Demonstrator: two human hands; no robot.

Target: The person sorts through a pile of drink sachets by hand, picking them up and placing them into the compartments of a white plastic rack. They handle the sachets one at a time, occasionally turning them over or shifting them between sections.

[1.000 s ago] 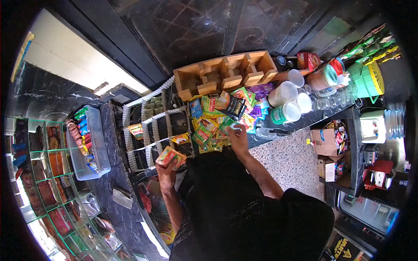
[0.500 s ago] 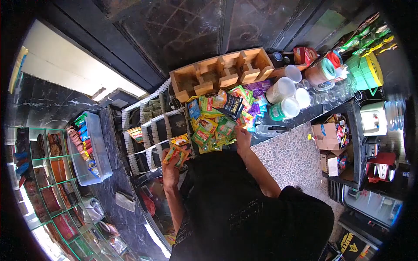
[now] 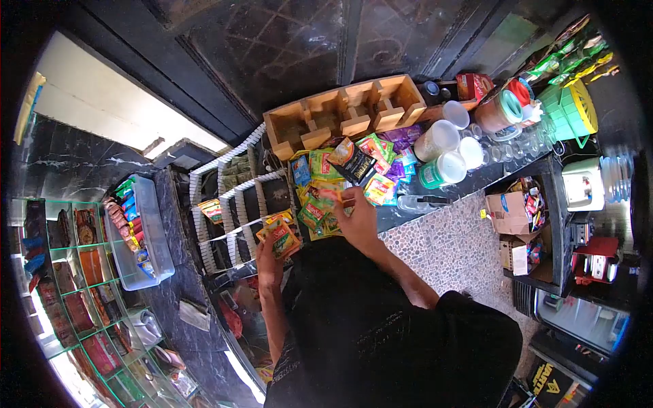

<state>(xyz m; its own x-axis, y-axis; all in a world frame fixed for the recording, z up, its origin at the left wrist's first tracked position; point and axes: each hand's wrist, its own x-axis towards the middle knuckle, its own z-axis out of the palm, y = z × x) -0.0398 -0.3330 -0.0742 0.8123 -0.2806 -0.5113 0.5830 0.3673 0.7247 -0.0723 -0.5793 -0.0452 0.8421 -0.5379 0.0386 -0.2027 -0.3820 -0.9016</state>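
Note:
My left hand (image 3: 269, 257) is closed round several orange and green sachets (image 3: 280, 238), at the lower edge of a white slatted rack (image 3: 239, 178). Over the heap of colourful sachets (image 3: 325, 165) is my right hand (image 3: 358, 216), its fingers pinching a blurred red and green sachet (image 3: 329, 198). A black sachet (image 3: 355, 163) lies on the heap just above the right hand. Behind the heap stands a wooden box (image 3: 325, 138) with open compartments.
White-lidded tubs (image 3: 439, 139) and glass jars stand right of the heap. A clear bin (image 3: 153, 231) of packets is at the left, beside a glass-sided shelf (image 3: 81, 285). A cardboard box (image 3: 507, 214) sits at the right.
My right hand has moved left and toward me across the heap, now with a sachet in its fingers. The sachets in my left hand have turned slightly to face up.

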